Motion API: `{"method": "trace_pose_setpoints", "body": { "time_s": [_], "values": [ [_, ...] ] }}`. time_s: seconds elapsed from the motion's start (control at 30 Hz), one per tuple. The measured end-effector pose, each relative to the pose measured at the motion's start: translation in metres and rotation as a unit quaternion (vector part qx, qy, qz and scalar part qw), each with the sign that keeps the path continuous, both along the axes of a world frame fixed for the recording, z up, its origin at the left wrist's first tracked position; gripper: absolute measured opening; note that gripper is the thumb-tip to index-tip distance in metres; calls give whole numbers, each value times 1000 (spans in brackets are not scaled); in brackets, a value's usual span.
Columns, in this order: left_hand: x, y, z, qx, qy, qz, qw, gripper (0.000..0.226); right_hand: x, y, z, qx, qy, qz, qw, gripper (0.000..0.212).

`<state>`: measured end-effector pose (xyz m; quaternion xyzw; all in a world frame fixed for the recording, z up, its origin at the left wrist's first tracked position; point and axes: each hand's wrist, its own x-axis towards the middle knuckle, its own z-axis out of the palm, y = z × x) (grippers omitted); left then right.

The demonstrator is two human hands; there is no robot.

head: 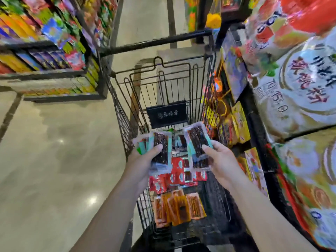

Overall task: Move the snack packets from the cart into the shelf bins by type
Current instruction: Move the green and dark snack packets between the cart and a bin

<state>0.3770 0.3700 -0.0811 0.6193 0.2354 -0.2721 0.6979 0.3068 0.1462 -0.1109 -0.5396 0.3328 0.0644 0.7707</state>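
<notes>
Left hand [143, 160]: over the cart's left side, thumb on top and fingers under a fanned stack of teal packets [160, 148] with dark contents. A firm pinch.
Right hand [222, 161]: over the cart's right side, thumb clamped on a second bunch [197, 140] of the same teal kind, fingers hidden beneath.
Cart [211, 79]: wire basket in the aisle, close against the right-hand shelf [238, 122].
In cart, far end: a few more teal-edged packs [180, 140] between the two hands, partly hidden. Count unclear.
In cart, middle: red packets [179, 174] in a loose heap, untouched.
In cart, near end: orange packets [180, 206], overlapping, untouched.
Target bins: not identified. The right-hand shelf shows yellow and mixed packs low down and big white bags [300, 79] higher up. No matching teal bin visible, and the edges are smeared.
Progress (judgement): early to middle. Two teal bunches are lifted but not placed, as both hands are above the cart, not at a shelf. Red and orange sorts are entirely to do.
Next need (judgement): find the teal bin, drop both bunches in, then collect the remaining teal ones.
Risk (judgement): slick packs fanned in the left hand could slide out in carrying.
</notes>
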Motion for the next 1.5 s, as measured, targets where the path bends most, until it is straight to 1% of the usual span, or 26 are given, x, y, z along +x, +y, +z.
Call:
{"method": "trace_pose_setpoints", "body": {
  "time_s": [0.1,0.13,0.2,0.27,0.33,0.4,0.43,0.5,0.53,0.57,0.63,0.7,0.73,0.83,0.93,1.0,1.07,1.13,1.23,1.33,1.43,1.5],
  "values": [
    [54,-19,-48,30,35,-26,999,101,39,-6,-37,-23,37,-25,999,19],
    [69,-24,-63,40,49,-34,997,111,50,-8,-51,-31,49,-29,998,19],
    [99,-35,-100,56,78,-52,994,116,74,-12,-82,-42,74,-46,995,22],
    [125,-44,-142,71,101,-68,990,106,97,-14,-116,-50,96,-65,992,27],
    [146,-52,-184,81,109,-74,988,95,118,-15,-152,-56,111,-77,989,24],
    [162,-60,-224,94,106,-73,987,91,136,-14,-190,-63,116,-86,988,20],
    [169,-65,-241,116,103,-74,985,91,144,-14,-208,-70,116,-91,987,20],
    [181,-74,-270,163,87,-73,980,79,158,-11,-239,-67,114,-110,985,25],
    [185,-78,-283,195,63,-78,976,73,164,-9,-253,-61,113,-119,985,26],
    [188,-81,-295,240,27,-93,966,69,170,-8,-267,-61,113,-124,984,27],
    [189,-81,-314,333,-59,-140,930,72,180,-4,-291,-79,122,-125,982,29],
    [187,-80,-325,385,-117,-174,899,78,186,0,-309,-101,122,-118,980,28],
    [187,-81,-329,398,-124,-183,890,79,188,3,-316,-115,121,-108,980,27],
    [188,-84,-334,443,-103,-197,868,77,192,6,-333,-181,126,-69,973,23],
    [187,-85,-332,433,-128,-203,869,79,193,5,-335,-299,166,28,939,28],
    [185,-83,-327,424,-146,-218,867,84,191,4,-327,-382,202,109,895,44],
    [180,-81,-320,434,-147,-248,853,90,185,3,-312,-439,226,169,853,61],
    [174,-77,-308,459,-143,-298,825,89,176,3,-293,-467,222,217,828,63],
    [162,-65,-283,504,-140,-373,767,77,156,4,-256,-515,216,279,781,54],
    [140,-51,-241,530,-139,-430,717,62,127,8,-212,-561,213,325,731,47],
    [102,-37,-184,553,-163,-451,681,57,90,14,-165,-583,207,374,691,56],
    [73,-26,-145,572,-194,-455,654,55,62,18,-133,-604,189,385,671,59]
  ]
}}
